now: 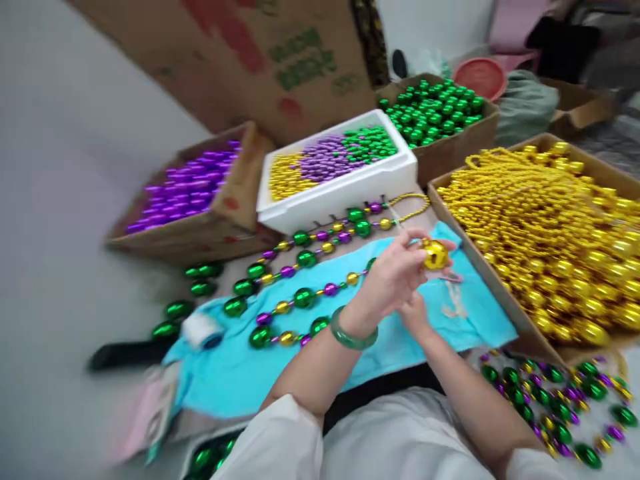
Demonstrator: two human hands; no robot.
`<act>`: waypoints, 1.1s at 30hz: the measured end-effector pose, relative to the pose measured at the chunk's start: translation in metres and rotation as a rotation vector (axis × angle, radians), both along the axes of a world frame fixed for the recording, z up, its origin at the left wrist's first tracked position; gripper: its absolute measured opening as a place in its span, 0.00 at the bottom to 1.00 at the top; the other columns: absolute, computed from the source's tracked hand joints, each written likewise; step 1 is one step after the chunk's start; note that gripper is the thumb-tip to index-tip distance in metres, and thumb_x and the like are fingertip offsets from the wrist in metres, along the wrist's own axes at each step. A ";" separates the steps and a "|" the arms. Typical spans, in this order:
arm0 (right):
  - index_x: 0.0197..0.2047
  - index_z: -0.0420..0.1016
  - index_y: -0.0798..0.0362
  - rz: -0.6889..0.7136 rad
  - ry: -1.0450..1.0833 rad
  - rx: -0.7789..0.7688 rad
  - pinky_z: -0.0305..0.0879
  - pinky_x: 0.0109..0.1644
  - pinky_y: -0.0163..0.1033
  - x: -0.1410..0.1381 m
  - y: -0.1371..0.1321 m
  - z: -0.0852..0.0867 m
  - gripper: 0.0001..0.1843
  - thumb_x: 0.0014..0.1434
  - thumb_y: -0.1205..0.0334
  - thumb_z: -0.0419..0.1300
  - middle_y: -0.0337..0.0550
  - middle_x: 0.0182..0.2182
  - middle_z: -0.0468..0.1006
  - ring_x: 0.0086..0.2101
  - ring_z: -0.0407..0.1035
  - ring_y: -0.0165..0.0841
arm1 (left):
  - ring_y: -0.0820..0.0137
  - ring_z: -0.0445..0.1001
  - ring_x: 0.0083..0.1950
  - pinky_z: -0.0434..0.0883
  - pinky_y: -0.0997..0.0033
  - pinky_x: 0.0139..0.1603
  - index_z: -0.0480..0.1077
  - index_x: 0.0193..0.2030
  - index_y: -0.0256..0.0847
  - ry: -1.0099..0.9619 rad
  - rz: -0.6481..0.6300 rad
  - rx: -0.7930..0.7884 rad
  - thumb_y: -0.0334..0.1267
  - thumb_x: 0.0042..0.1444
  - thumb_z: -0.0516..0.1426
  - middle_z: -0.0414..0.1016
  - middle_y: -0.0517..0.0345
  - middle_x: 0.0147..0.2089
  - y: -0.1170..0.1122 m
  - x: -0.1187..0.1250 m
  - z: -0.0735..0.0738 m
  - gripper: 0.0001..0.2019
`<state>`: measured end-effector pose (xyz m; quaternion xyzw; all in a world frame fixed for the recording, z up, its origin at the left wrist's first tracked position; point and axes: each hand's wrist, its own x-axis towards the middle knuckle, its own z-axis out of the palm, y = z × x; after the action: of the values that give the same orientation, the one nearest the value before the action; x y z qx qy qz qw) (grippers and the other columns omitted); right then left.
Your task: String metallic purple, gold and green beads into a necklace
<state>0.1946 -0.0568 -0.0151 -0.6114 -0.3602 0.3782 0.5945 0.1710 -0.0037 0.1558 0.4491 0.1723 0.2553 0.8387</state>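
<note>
My left hand (397, 270), with a green bangle at its wrist, is closed on a shiny gold bead (434, 255) above a turquoise cloth (225, 373). My right hand (414, 312) is close below and partly behind the left one; its fingers are mostly hidden, so I cannot tell what they hold. A strand of green, gold and purple beads (304, 297) curves across the cloth and passes behind my left forearm. Just right of my hands are a thin pinkish item (453, 277) and some pale string (455, 303), both blurred.
Behind the cloth stands a white foam box (340, 190) of small beads. Cardboard boxes hold purple beads (190, 183), green beads (433, 110) and gold bead strands (540, 220). Mixed bead strands (560, 407) lie at the lower right; a white roll (201, 330) is at the left.
</note>
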 end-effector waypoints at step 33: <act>0.38 0.79 0.54 0.238 -0.265 0.037 0.61 0.26 0.34 -0.013 -0.037 0.027 0.11 0.61 0.56 0.59 0.38 0.22 0.71 0.22 0.63 0.28 | 0.67 0.79 0.41 0.73 0.63 0.52 0.75 0.48 0.37 -0.001 0.658 -0.155 0.36 0.50 0.65 0.79 0.52 0.45 0.029 -0.179 -0.055 0.18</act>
<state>0.1814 -0.0938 0.0120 -0.5979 -0.5123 0.3553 0.5038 -0.0085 0.0253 0.1007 0.3043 0.3267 0.4986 0.7430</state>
